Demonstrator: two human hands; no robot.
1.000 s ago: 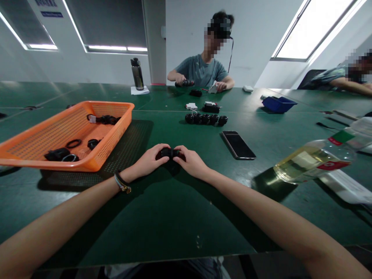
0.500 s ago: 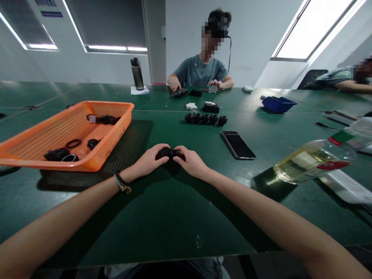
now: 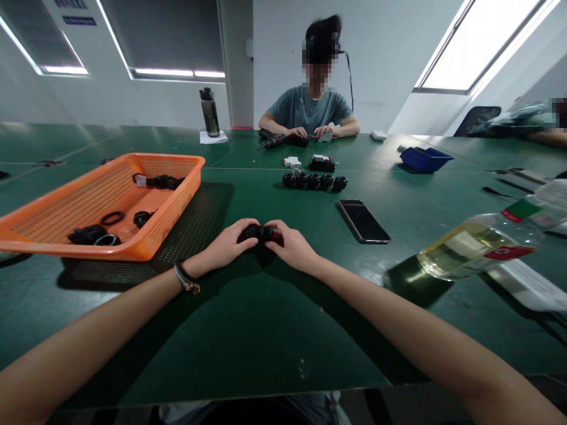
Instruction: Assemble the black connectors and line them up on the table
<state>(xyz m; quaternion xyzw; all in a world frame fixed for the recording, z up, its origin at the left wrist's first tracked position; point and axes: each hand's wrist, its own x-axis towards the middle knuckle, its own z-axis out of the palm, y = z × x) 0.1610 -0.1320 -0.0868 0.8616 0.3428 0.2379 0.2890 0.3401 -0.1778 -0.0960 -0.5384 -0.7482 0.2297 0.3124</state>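
Observation:
My left hand (image 3: 230,242) and my right hand (image 3: 292,247) meet at the middle of the green table (image 3: 248,330), both closed on a small black cylindrical part (image 3: 262,233) held between them just above the surface. Fingers of each hand wrap one end of the part, so most of it is hidden. A bracelet sits on my left wrist (image 3: 186,278).
An orange basket (image 3: 172,227) with black rings and parts stands at the left. A row of black parts (image 3: 314,181) and a phone (image 3: 363,221) lie beyond my hands. A tilted bottle (image 3: 481,239) is at the right. A person (image 3: 310,109) works opposite; a blue tray (image 3: 424,158) sits far right.
My hands and the black part have stayed almost still. The person opposite has set a black tool down and brought both hands together on the table.

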